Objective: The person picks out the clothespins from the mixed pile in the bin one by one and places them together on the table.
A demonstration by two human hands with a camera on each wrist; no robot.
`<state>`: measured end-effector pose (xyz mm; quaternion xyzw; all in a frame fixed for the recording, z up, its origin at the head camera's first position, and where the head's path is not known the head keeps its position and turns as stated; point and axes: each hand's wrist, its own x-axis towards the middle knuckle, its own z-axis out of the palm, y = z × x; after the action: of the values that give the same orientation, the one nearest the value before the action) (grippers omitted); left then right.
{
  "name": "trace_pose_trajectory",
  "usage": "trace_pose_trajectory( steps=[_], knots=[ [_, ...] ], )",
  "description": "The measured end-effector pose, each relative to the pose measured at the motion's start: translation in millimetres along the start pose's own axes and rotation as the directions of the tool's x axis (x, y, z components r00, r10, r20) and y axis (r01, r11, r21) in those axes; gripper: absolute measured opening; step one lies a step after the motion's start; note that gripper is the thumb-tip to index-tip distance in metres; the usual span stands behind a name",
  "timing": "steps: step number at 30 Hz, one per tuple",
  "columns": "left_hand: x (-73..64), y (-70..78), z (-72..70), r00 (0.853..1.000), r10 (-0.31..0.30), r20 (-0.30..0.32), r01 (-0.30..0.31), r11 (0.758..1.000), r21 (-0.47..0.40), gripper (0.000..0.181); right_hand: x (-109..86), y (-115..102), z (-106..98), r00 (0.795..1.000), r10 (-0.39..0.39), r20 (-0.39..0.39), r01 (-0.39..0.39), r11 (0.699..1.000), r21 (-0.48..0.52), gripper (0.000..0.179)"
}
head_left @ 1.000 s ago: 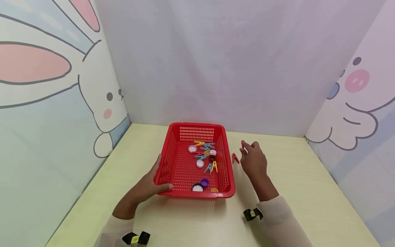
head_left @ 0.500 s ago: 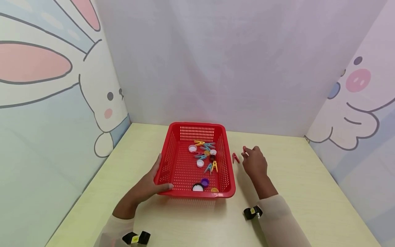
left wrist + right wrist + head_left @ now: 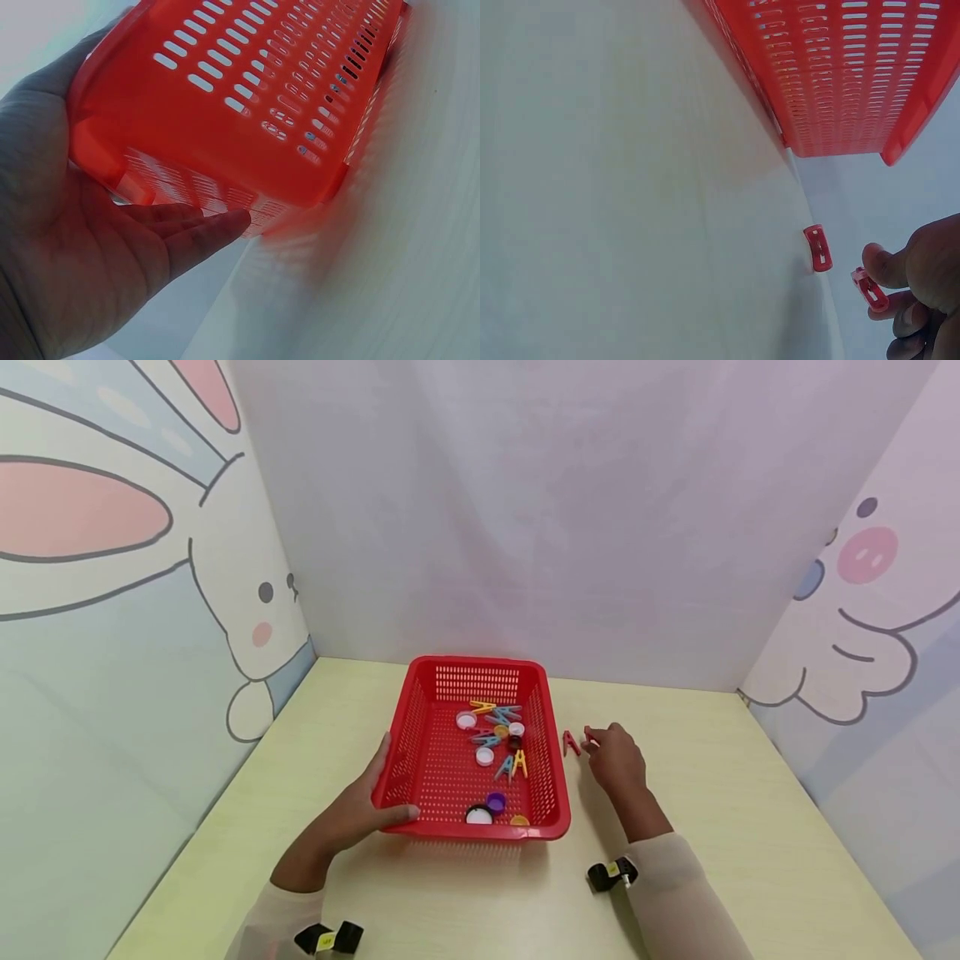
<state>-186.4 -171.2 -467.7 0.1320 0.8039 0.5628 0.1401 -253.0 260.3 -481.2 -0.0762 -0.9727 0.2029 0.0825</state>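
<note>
1. Red clothespin (image 3: 870, 289): it is in the right grip (image 3: 617, 760), near the far right side of the red plastic basket (image 3: 487, 832) and outside it.
2. The right grip is nearly closed, thumb and finger pinching the small clothespin, the other fingers curled behind. A pinch like this probably suits so narrow a piece. Whether the clothespin touches the surface (image 3: 720, 777) I cannot tell.
3. A loose red clothespin (image 3: 572, 743) is on the surface between the basket and the right grip, near both; nothing holds it.
4. The left grip (image 3: 354, 814) is spread only as far as the basket's near left corner needs: thumb over the rim, fingers along the outside wall. It has hold of the basket, likely to keep it from sliding.
5. Inside the basket, blue clothespins (image 3: 490, 741), yellow clothespins (image 3: 520, 763) and round caps lie scattered, mostly toward the right side. A purple cap (image 3: 496, 802) sits near the front; the loose spread suggests no set arrangement.
6. No brand is visible. Yellow labels on the left wrist camera (image 3: 347, 937) and right wrist camera (image 3: 599, 877) bear dark marks too small to read.
</note>
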Motion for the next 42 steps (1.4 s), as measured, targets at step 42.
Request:
trace_pose_trajectory(
  steps=[42],
  knots=[
    [1.2,-2.8,-1.2,1.0,0.021,0.009,-0.021,1.0,0.006,0.134,4.0,8,9,0.987,0.003,0.16,-0.002,1.0,-0.008,0.037]
  ],
)
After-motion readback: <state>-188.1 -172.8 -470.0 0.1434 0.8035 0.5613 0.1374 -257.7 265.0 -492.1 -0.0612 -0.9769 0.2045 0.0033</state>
